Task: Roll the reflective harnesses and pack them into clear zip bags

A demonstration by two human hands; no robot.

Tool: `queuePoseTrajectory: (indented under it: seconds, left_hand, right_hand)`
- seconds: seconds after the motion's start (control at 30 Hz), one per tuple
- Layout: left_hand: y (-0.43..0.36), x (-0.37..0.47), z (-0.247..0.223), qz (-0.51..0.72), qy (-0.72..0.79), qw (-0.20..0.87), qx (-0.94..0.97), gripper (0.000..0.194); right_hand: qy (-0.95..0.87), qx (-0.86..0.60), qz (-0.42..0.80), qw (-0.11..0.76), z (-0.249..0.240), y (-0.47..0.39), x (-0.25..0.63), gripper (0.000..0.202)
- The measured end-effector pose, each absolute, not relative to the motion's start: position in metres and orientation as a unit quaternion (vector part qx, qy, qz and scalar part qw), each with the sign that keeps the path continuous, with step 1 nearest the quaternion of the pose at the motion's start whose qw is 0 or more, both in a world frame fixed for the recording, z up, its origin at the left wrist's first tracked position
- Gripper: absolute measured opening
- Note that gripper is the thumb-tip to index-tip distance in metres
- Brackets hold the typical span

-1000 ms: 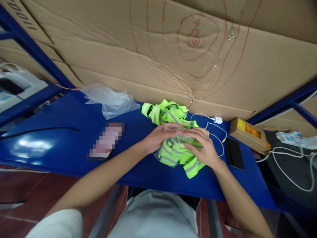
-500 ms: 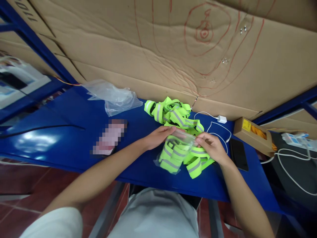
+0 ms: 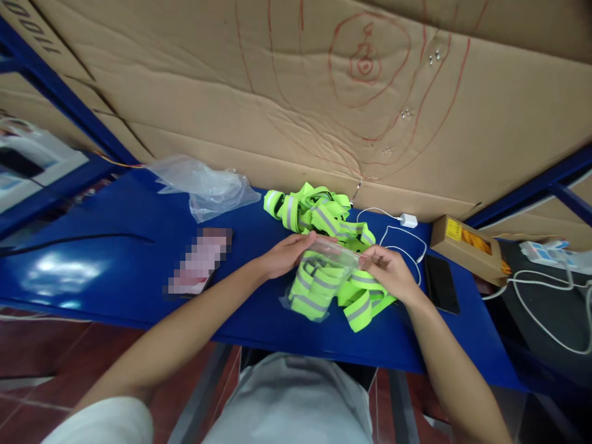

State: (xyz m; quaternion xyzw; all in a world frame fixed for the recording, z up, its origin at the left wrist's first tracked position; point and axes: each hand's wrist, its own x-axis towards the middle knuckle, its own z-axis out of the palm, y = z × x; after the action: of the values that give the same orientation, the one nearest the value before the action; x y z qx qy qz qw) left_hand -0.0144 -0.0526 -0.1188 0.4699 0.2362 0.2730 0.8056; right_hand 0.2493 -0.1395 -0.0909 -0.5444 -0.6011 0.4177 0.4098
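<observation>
A clear zip bag [image 3: 335, 251] is stretched between my two hands, its top edge toward the back of the table. My left hand [image 3: 287, 254] pinches one top corner, and my right hand [image 3: 386, 266] grips the other. Folded inside the bag is a neon-yellow reflective strap [image 3: 314, 287] with grey stripes and a dark buckle. Behind and to the right of the bag, a loose heap of similar reflective straps [image 3: 324, 213] lies on the blue table [image 3: 259, 314]. One loop of it hangs out beneath my right hand.
Crumpled clear plastic bags [image 3: 215, 191] lie at the back left, with a pixelated phone-like object [image 3: 198, 262] nearer. On the right are a white charger [image 3: 408, 220] with its cable, a dark phone [image 3: 441, 283] and a cardboard box [image 3: 467, 246]. A cardboard wall [image 3: 185, 80] stands behind.
The view has shifted slightly. Both hands keep their grip on the bag's top edge, which now looks a little more stretched out between them.
</observation>
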Motion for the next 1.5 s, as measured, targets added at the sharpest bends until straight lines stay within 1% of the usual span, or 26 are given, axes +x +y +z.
queuePoseTrajectory:
  seconds: [0.1, 0.2, 0.33, 0.47, 0.87, 1.13, 1.27, 1.5]
  left_hand:
    - [-0.053, -0.015, -0.119, 0.276, 0.238, 0.787, 0.497, 0.061]
    - [-0.054, -0.015, -0.118, 0.283, 0.235, 0.763, 0.532, 0.056]
    - [-0.06, -0.012, -0.115, 0.289, 0.23, 0.74, 0.561, 0.055]
    - [-0.065, -0.01, -0.114, 0.302, 0.229, 0.713, 0.589, 0.054]
    - [-0.074, -0.005, -0.108, 0.289, 0.237, 0.681, 0.63, 0.063]
    - [-0.079, -0.004, -0.113, 0.265, 0.235, 0.638, 0.684, 0.066]
    - [-0.083, -0.003, -0.109, 0.254, 0.226, 0.628, 0.7, 0.064]
    - [-0.091, 0.002, -0.11, 0.251, 0.22, 0.63, 0.701, 0.057]
  right_hand:
    - [-0.622, -0.54, 0.381, 0.42, -0.095, -0.14, 0.248, 0.03]
    - [-0.651, -0.524, 0.367, 0.408, -0.095, -0.141, 0.248, 0.019]
    - [-0.661, -0.517, 0.358, 0.41, -0.093, -0.143, 0.246, 0.01]
    - [-0.658, -0.526, 0.351, 0.409, -0.093, -0.145, 0.242, 0.006]
    - [-0.648, -0.535, 0.337, 0.423, -0.09, -0.152, 0.226, 0.004]
    - [-0.654, -0.523, 0.389, 0.383, -0.087, -0.153, 0.225, 0.005]
    - [-0.65, -0.523, 0.411, 0.368, -0.087, -0.155, 0.225, 0.01]
    - [-0.648, -0.515, 0.41, 0.382, -0.084, -0.156, 0.221, 0.015]
